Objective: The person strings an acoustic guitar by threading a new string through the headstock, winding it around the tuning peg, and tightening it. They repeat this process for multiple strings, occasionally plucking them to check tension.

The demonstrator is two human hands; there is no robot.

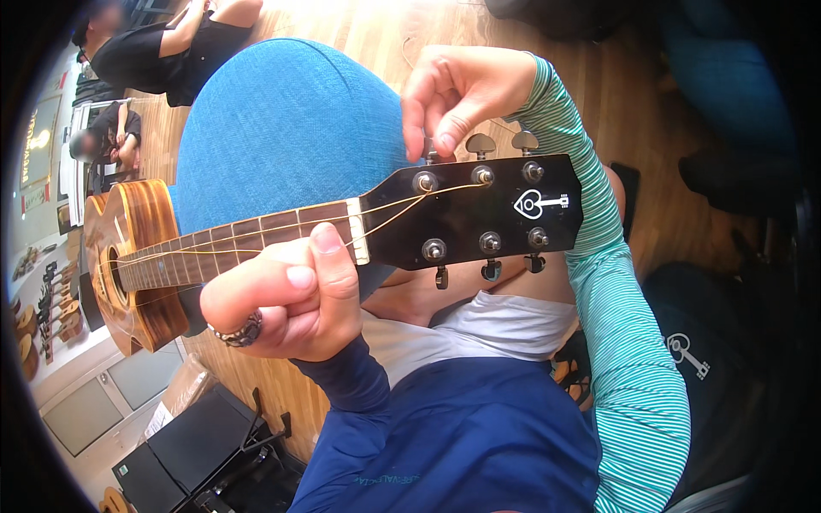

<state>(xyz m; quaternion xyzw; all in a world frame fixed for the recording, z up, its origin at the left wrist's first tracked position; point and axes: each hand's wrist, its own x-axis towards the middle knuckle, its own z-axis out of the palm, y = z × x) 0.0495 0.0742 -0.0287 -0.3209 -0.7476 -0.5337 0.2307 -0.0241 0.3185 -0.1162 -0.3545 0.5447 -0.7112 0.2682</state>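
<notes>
An acoustic guitar [162,291] lies across me with its body at left and its black headstock [479,209] at right. My left hand [291,299], wearing a dark patterned ring [237,332], is curled over the neck beside the pale nut [357,231]. A loose golden string [227,250] runs into its bent fingers and comes out toward the tuning posts. Thumb and fingertips of my right hand [457,98] close around the tuning peg [431,156] nearest the nut on the far edge. That peg is mostly hidden; other metal pegs [481,145] show beside it.
A round blue stool [291,120] stands behind the neck. Two people [158,51] sit at far left. A black folding chair or stand [192,445] is at lower left, and a black bag [710,376] lies at right on the wooden floor [368,21].
</notes>
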